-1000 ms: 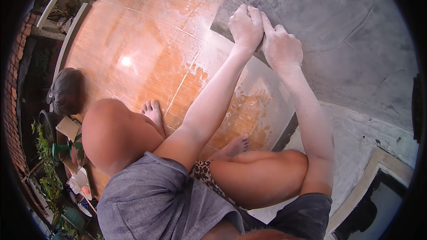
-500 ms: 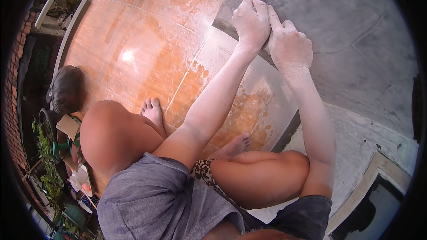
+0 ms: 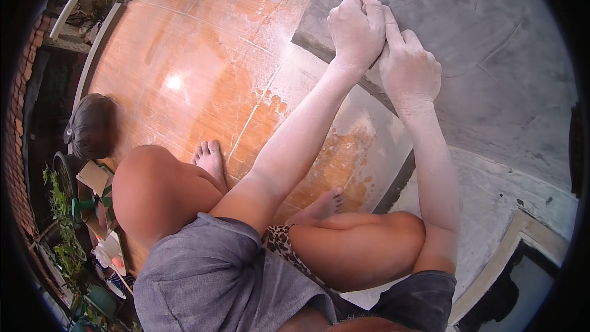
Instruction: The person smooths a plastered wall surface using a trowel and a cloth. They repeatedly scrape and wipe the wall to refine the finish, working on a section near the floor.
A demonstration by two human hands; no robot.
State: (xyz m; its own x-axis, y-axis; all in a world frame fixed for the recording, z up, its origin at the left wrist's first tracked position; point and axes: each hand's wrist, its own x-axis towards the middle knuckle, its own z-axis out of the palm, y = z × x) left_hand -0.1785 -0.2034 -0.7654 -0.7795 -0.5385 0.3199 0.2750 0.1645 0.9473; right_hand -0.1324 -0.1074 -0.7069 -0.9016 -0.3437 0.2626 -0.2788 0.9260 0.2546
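Observation:
A broad dark grey cement slab [image 3: 491, 24] fills the upper right, with paler smears and a few scratched lines. Over its near left edge, my left hand [image 3: 357, 29] is closed, knuckles up, and pressed toward the surface. My right hand [image 3: 410, 72] sits close against it on the right, its fingers curled except for one or two reaching forward along the left hand. Whatever lies under or inside the fingers is hidden. Pale dust coats both hands and forearms.
Orange wood-look floor tiles [image 3: 203, 43] lie to the left, with whitish dust and wet-looking patches. My bare foot [image 3: 209, 161] rests there. A dark rounded thing [image 3: 92, 126] stands at the left, near plants [image 3: 61, 209]. A rough pale wall [image 3: 476, 187] is at lower right.
Both hands have shifted together slightly forward and to the right over the slab, staying pressed close. My arms have followed them.

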